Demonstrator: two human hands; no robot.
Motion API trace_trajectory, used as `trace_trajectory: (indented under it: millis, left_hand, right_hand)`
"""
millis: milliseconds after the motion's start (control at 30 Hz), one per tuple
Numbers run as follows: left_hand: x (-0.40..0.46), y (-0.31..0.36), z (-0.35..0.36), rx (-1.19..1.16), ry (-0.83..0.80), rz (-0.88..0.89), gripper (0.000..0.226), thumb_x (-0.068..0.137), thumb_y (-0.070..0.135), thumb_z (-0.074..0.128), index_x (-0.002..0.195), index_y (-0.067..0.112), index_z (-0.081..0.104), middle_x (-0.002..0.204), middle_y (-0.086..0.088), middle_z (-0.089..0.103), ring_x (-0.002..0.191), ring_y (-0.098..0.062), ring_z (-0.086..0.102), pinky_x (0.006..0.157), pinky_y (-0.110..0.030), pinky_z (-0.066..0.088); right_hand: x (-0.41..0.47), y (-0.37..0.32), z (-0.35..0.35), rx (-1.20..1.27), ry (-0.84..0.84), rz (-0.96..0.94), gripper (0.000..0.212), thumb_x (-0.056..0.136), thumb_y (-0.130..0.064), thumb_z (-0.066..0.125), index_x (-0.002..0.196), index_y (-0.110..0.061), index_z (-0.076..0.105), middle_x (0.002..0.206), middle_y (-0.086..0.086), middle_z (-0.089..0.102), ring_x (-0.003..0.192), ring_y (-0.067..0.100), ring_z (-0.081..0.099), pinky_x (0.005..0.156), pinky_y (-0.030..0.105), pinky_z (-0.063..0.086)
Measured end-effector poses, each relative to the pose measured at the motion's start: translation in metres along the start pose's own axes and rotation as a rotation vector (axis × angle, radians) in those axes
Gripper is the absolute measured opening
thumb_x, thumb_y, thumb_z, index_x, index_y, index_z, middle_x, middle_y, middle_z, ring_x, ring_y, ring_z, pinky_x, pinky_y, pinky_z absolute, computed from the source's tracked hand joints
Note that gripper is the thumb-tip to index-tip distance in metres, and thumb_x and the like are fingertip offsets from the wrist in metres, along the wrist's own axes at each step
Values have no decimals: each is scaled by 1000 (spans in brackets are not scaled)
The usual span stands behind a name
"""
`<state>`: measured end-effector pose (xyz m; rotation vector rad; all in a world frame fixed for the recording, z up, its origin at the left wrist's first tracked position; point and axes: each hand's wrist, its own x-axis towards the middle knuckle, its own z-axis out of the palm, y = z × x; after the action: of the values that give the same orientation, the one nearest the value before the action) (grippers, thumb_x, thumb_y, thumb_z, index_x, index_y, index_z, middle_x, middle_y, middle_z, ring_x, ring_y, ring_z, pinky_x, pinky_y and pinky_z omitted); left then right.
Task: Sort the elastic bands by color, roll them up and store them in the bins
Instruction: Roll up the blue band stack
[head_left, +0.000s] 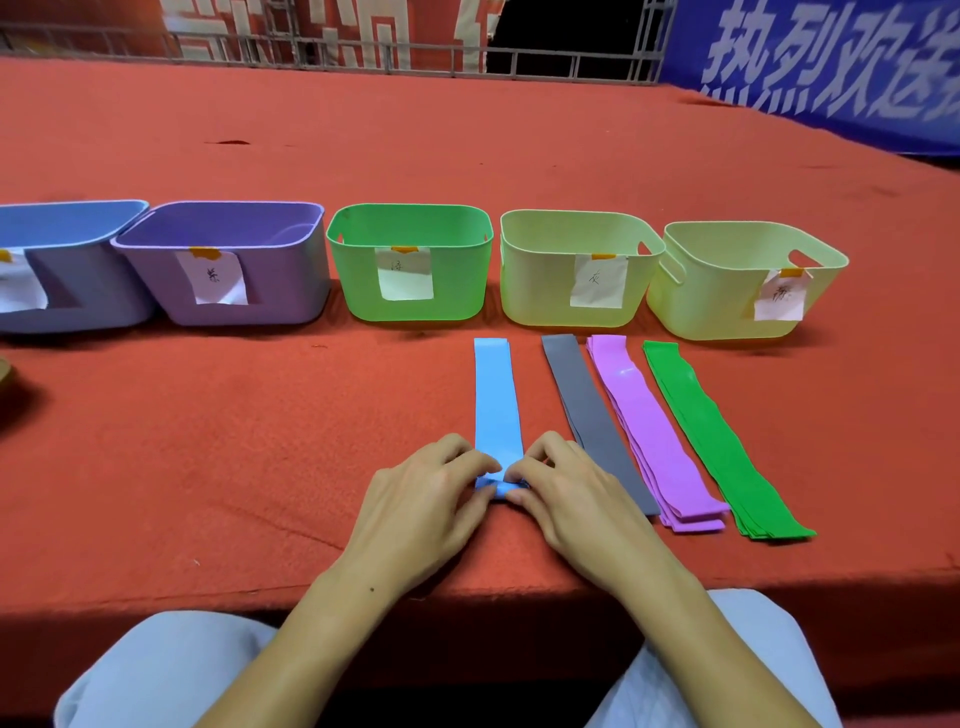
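Observation:
A light blue elastic band (496, 400) lies flat on the red table, running away from me. Its near end is curled into a small roll. My left hand (431, 493) and my right hand (566, 488) both pinch that roll from either side. To the right lie a grey band (587, 410), a stack of pink-purple bands (649, 431) and a stack of green bands (717, 436). Behind them stand labelled bins: blue (78, 223), purple (218, 239), green (410, 228), and two pale yellow ones (576, 234) (748, 249).
The table's front edge (467, 587) runs just below my wrists, with my knees under it. A blue banner (831, 67) and a metal railing (545, 57) stand at the far side. A dark object (4, 369) pokes in at the left edge.

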<state>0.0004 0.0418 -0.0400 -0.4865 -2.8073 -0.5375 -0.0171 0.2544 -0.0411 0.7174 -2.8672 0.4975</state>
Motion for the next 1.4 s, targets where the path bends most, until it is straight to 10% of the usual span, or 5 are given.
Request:
trace_trajectory:
  millis: [700,1067,1400]
  left_hand:
    - [7,-4,7,0,-58,-24,19,108,47,52,124,40,59,123,19,45,99,-8,61,65,-37,51]
    - [1,-3,6,-71,-19,-24,32,98,55,58,128,44,54,116,21,57,101,-3,63,69,-37,53]
    - [5,-5,6,-67,-26,-53,21,104,49,57,122,40,60,116,19,61,111,-5,61,73,-37,50]
  right_hand:
    - [1,1,2,137,41,66,22,95,-45,72,113,-36,62,109,-15,48,99,8,59,81,36,54]
    - [6,3,2,-12,-11,48,42,104,-58,36,124,-35,65,114,-13,57,105,14,58,78,32,46]
    - [0,2,-2,62,-7,52,36,103,-57,52,130,-34,57,118,-15,57,109,12,59,88,34,50]
